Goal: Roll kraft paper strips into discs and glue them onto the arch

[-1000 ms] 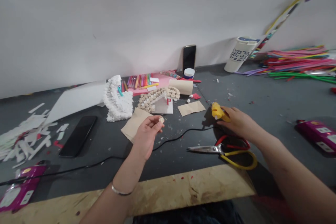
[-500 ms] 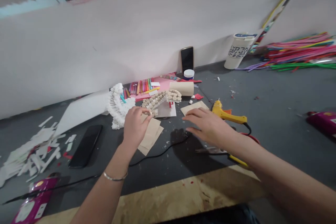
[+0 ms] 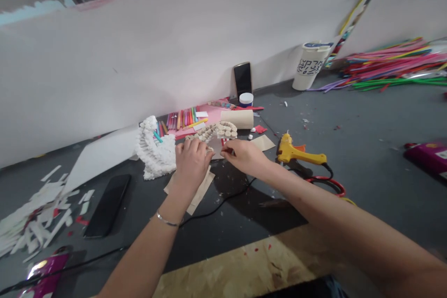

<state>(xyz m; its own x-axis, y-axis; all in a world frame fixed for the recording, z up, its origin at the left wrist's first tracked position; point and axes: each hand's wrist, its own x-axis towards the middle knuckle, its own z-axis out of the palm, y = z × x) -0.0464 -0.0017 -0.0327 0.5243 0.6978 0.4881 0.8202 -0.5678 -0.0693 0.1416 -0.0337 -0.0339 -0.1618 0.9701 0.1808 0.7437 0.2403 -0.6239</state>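
Observation:
My left hand [image 3: 192,164] is closed in a pinch, with a small pale piece barely showing at its fingertips. Facing it, my right hand [image 3: 246,156] also pinches, thumb against fingers; whatever lies between them is too small to make out. Both hands are at the near side of a curved model [image 3: 227,129] built of small beige rolls, with red bits under its right end. My left hand hides part of this model. Brown paper pieces [image 3: 201,195] lie below my left hand, and another paper piece [image 3: 263,142] lies behind my right hand.
A yellow glue gun [image 3: 296,152] and red-handled pliers [image 3: 328,181] lie on the right. To the left are a white textured model [image 3: 153,151], a black phone [image 3: 108,205] and paper strips [image 3: 45,214]. Behind stand a cardboard tube [image 3: 240,119], a jar [image 3: 246,98] and a cup [image 3: 310,67].
My right hand has moved left and closed into a pinch beside my left hand. My left hand has shifted slightly right, nearer the beige model. The view has turned a little.

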